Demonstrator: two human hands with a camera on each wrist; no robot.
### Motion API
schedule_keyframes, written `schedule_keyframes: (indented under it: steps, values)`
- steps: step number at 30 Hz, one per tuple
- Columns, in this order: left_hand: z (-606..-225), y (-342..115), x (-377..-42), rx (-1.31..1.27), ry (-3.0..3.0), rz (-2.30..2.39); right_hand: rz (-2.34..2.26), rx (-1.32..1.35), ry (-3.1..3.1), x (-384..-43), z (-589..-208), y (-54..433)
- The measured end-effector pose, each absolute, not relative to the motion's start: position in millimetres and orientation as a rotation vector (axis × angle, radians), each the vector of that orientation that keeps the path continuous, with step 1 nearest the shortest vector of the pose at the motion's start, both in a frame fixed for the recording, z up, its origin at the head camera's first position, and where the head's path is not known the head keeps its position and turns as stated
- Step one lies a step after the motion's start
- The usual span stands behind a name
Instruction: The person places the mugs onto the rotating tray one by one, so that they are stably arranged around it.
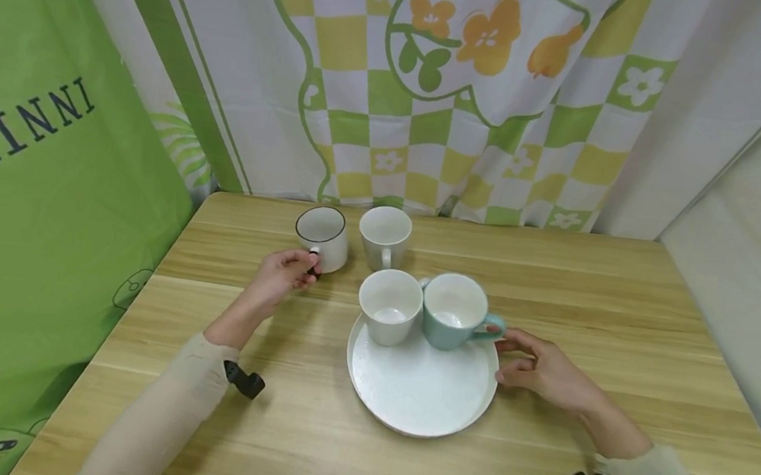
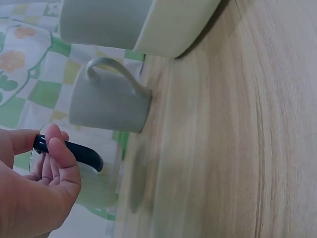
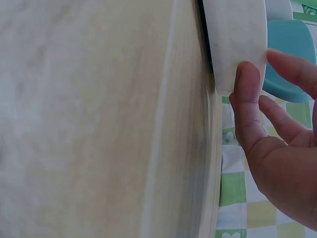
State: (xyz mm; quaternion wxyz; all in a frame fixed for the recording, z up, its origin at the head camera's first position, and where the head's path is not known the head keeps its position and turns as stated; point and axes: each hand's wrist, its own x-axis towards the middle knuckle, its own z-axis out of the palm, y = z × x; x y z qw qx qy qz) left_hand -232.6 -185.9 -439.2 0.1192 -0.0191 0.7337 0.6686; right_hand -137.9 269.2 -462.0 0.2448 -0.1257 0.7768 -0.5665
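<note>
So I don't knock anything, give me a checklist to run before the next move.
1. Left grip pinching the black-rimmed mug by its handle: ok.
2. Black-rimmed mug clear of the table: cannot tell.
3. Right grip at the tray rim: ok.
4. White mug and teal mug upright on tray: ok.
5. Right grip well clear of teal mug: not ok, right beside its handle.
</note>
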Motion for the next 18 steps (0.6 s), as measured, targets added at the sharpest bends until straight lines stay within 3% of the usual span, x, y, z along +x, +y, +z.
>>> schedule_keyframes:
  steps: [18]
  values:
    - [-408.9,-194.3,-208.5,0.051,2.156,1.992,-1.552,-0.362,2.119,-138.5,-463.4,269.9]
